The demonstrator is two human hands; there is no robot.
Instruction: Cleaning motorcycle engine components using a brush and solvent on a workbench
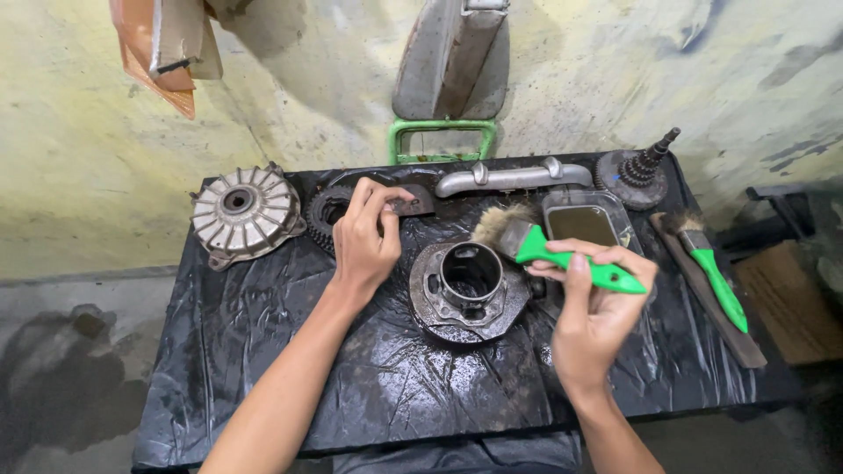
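My right hand [590,309] grips a green-handled paintbrush [562,254], its worn bristles pointing left above a round metal hub housing [468,290] in the middle of the black plastic-covered table [263,351]. My left hand [367,237] reaches toward the back and pinches a small dark flat metal piece [411,204] next to a black toothed gear [323,213]. The hub housing lies between my two hands, untouched.
A finned grey drum [243,213] lies at back left. A grey metal tube [514,178], a clear tray of dark liquid [584,224] and a splined gear shaft [639,171] sit at the back right. A second green brush [713,272] rests on a wooden strip [716,307].
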